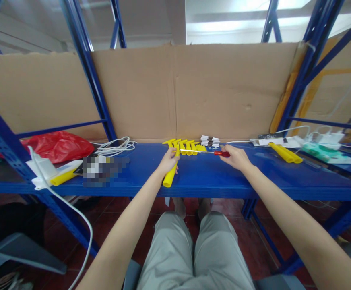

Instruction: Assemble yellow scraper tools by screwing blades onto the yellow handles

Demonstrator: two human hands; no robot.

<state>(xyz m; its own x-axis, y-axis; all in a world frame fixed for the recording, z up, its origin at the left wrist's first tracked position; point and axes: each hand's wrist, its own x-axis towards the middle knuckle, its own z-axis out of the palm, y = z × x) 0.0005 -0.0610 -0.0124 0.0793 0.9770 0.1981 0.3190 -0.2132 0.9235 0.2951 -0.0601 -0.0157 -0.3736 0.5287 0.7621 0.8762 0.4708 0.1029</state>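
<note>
My left hand [168,161] is closed around a yellow T-shaped plastic tube [170,177], whose round open end points toward me over the shelf's front edge. In my right hand [236,156] is a screwdriver [221,153] with a red handle. Its thin metal shaft runs left, and the tip meets or lies very near the yellow piece by my left fingers; I cannot tell whether they touch. Just behind, several more yellow T-shaped tubes [189,148] lie in a row. To their right sits a stack of small white pieces with dark bands [209,141].
The blue shelf [205,171] is backed by cardboard [224,88] between blue posts. A red plastic bag [59,146], coiled white cable [116,147] and a yellow tube [63,177] lie left. Two yellow tubes [284,153] and a green-white packet [325,153] lie right.
</note>
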